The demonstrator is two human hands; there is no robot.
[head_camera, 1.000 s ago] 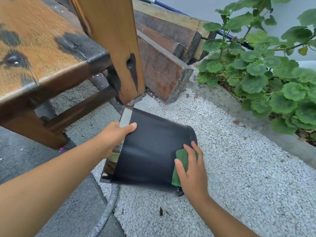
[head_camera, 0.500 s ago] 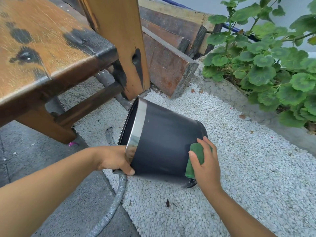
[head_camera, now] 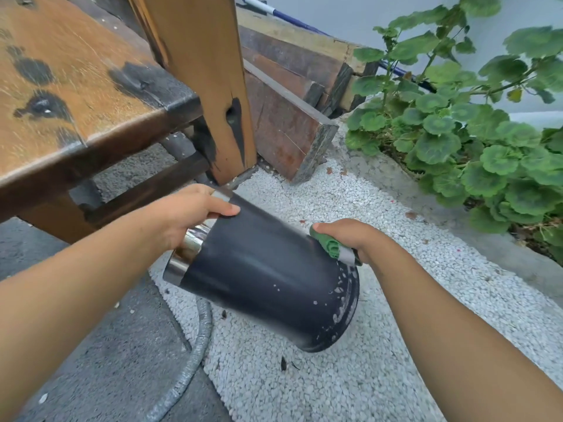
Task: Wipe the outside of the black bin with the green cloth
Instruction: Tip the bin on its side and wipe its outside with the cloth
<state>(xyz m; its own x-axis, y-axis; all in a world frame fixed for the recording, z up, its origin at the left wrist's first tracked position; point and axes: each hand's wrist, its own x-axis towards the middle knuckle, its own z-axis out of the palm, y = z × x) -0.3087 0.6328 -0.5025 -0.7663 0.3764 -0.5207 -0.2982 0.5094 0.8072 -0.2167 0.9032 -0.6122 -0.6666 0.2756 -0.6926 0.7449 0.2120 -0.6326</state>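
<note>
The bin [head_camera: 268, 269] hangs tilted over the gravel [head_camera: 304, 391], near the gravel's left edge, where a grey hose [head_camera: 198, 339] borders dark pavement [head_camera: 106, 345]. Its chrome rim points up and left. Its base, flecked with white specks, points down and right. I cannot tell whether the base edge touches the gravel.

The left hand [head_camera: 189, 214] grips the rim at the top, one fingertip out on the black wall. The right hand [head_camera: 353, 239] curls round the bunched cloth [head_camera: 327, 245] and presses it to the bin's upper side near the base.

Behind are a worn bench [head_camera: 76, 86], a post [head_camera: 198, 71] and stacked planks [head_camera: 289, 123]. A round-leaved plant [head_camera: 472, 141] grows past the gravel's right edge.
</note>
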